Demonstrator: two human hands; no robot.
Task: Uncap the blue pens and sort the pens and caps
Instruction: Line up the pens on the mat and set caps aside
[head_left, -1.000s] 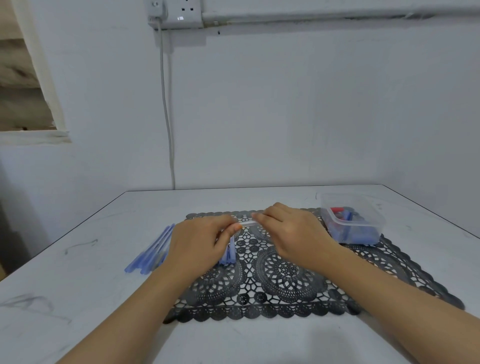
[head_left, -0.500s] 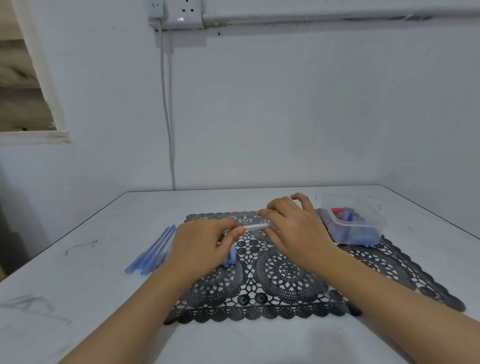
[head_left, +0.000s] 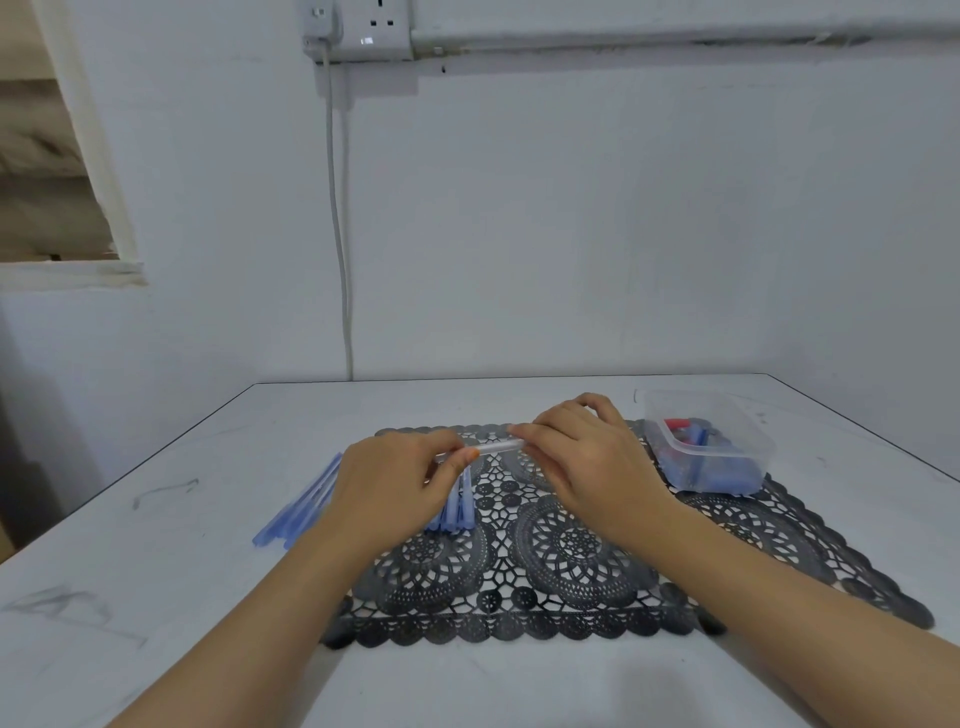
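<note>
I count two hands in view, both raised just above the desk (head_left: 208, 519). Between them they hold one pen (head_left: 496, 447), a clear barrel lying left to right over the far half of the mat (head_left: 571, 551). The left hand (head_left: 395, 488) pinches the left end of the pen, with the fingers (head_left: 465, 457) closed on the barrel. The right hand (head_left: 582, 467) has its fingers curled round the right end, which they hide, so I cannot tell whether a cap sits there. There is one mat, black and lace-patterned, lying flat at the middle of the desk. There are two groups of loose blue pens. One pile (head_left: 301, 504) lies on the bare desk just left of the mat, running near-left to far-right; I make out several barrels but cannot count them exactly. A second small bunch (head_left: 457, 512) lies on the mat, partly hidden below the left hand, and I cannot count these either. There is one container (head_left: 711, 441), a clear plastic tub on the far right corner of the mat, well apart from the pen piles. It holds a heap of blue caps (head_left: 711, 473), too closely packed to count, and one red piece (head_left: 675, 423) at its far left side.
</note>
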